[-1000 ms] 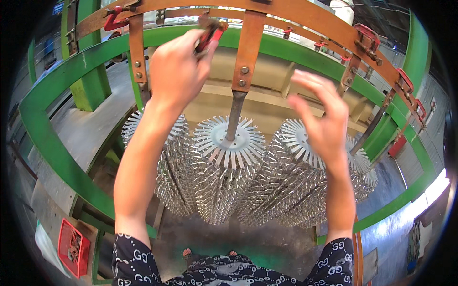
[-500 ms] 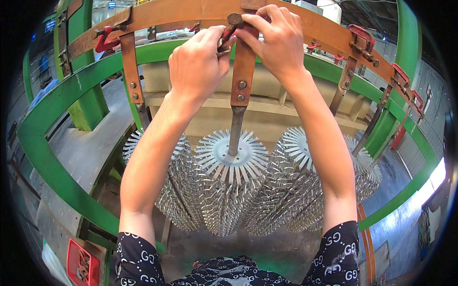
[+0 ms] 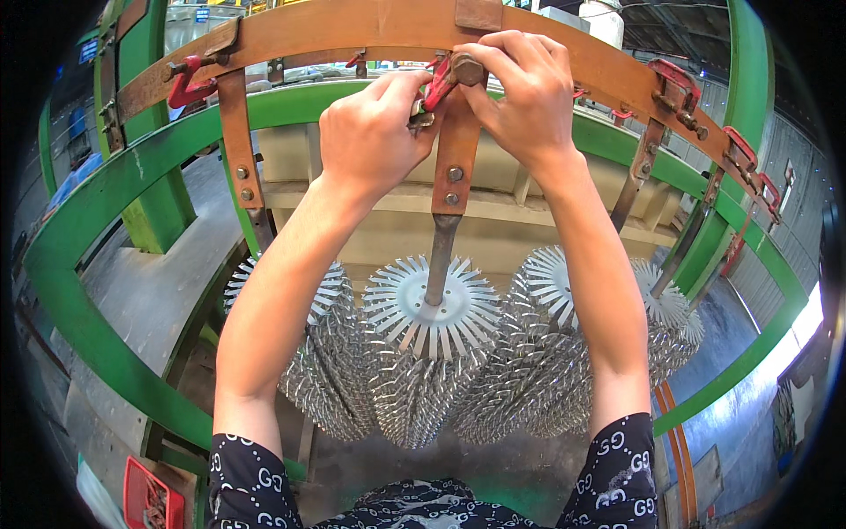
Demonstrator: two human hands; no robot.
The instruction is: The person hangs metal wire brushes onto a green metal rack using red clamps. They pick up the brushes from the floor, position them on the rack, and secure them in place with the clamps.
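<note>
My left hand (image 3: pixel 370 137) is closed around a red C-clamp (image 3: pixel 439 86) in front of the copper-coloured bar (image 3: pixel 352 33). My right hand (image 3: pixel 529 101) pinches the rusty hex head (image 3: pixel 467 69) of the clamp's screw between thumb and fingers. Just behind the clamp, a copper-coloured hanger strap (image 3: pixel 455 154) comes down from the bar and is bolted to a steel rod (image 3: pixel 441 251). From that rod hangs a long stack of slotted metal discs (image 3: pixel 432 295). The clamp's jaw is partly hidden by my fingers.
More red clamps (image 3: pixel 189 84) grip the bar at left and right (image 3: pixel 677 88). Other disc stacks (image 3: pixel 551 273) hang close on both sides. A green frame (image 3: pixel 115 331) curves around the work. A red crate (image 3: pixel 152 498) with metal pieces sits at lower left.
The screw head has swung to the right and a bit lower, and the clamp's red body now shows between my hands. The whole view has shifted slightly, with the bar's middle lower.
</note>
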